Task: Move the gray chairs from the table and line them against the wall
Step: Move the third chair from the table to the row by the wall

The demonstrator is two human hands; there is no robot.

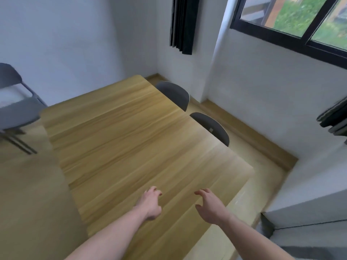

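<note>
Two gray chairs are tucked in along the right side of the wooden table (116,128): the far chair (174,93) and the near chair (212,126), only their curved backs showing. A third gray chair (16,107) stands at the left by the white wall, apart from the table. My left hand (151,203) and my right hand (210,205) hover over the table's near end with fingers loosely curled, holding nothing and well short of any chair.
White walls enclose the corner behind the table. A dark curtain (181,25) hangs at the back, another dark curtain (334,117) at the right edge below the black-framed window (293,32). A narrow strip of floor (249,147) runs between the tucked chairs and the right wall.
</note>
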